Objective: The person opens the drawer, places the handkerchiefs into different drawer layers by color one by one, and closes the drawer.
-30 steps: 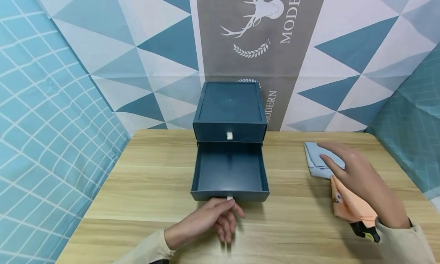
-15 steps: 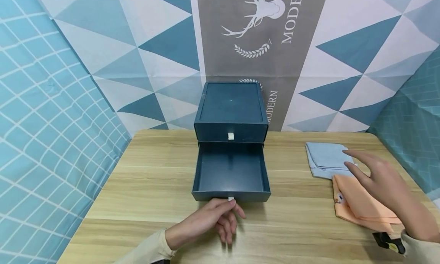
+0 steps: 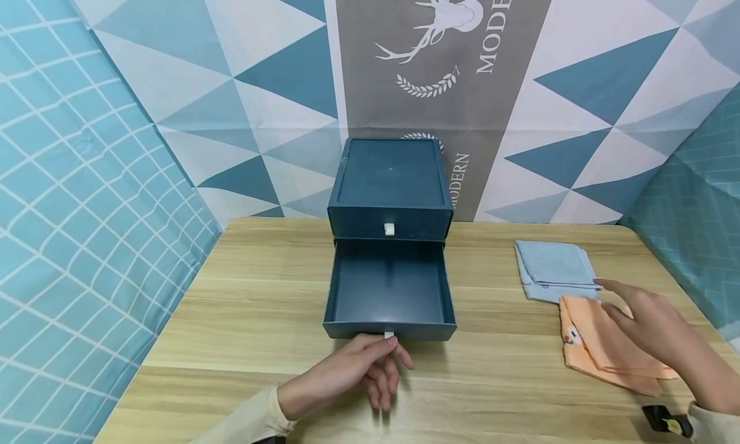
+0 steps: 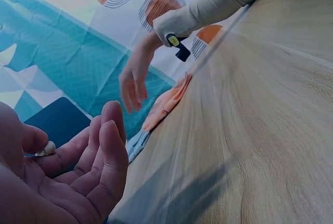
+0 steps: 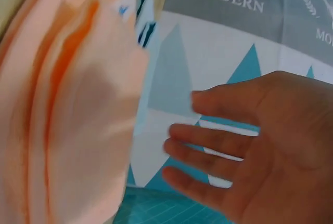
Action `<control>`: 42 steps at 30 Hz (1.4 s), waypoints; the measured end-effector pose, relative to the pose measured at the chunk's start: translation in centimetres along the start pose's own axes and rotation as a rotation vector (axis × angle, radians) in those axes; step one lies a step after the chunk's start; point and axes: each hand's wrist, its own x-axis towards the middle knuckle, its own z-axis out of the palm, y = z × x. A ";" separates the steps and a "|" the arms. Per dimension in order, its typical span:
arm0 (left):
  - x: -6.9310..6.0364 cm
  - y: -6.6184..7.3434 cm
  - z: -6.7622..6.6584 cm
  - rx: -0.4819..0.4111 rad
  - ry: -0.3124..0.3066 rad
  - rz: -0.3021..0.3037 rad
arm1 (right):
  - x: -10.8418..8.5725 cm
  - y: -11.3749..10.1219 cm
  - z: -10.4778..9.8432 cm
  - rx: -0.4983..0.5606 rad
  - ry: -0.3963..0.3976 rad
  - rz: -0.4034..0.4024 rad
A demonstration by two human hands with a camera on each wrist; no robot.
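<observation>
The lower drawer (image 3: 390,290) of a dark blue two-drawer box (image 3: 391,174) stands pulled out, with nothing in it. My left hand (image 3: 361,370) pinches its small white tab (image 3: 389,335) between thumb and finger; the left wrist view shows the tab (image 4: 47,149) at the thumb. Over the folded orange cloth (image 3: 615,344) my right hand (image 3: 653,319) hovers, fingers relaxed and holding nothing. In the right wrist view a gap separates the hand (image 5: 255,141) from the orange cloth (image 5: 88,125).
A folded light blue cloth (image 3: 557,267) lies just behind the orange one on the wooden table (image 3: 260,290). Patterned fabric (image 3: 277,110) hangs behind the box and at both sides. The upper drawer (image 3: 358,222) is closed.
My right hand has moved right and toward the table's near side, from above the blue cloth to above the orange one. The left hand has stayed at the tab.
</observation>
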 end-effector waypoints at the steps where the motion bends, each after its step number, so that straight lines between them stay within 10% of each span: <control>1: 0.0 0.0 0.0 0.001 0.001 0.001 | 0.0 0.4 0.1 -0.003 -0.031 0.002; 15: 0.0 -0.1 0.0 0.012 0.013 -0.012 | 0.0 3.1 1.0 -0.027 -0.221 0.040; 42: -0.1 0.1 -0.1 0.000 -0.016 -0.017 | -0.4 4.1 0.3 0.053 -0.153 0.096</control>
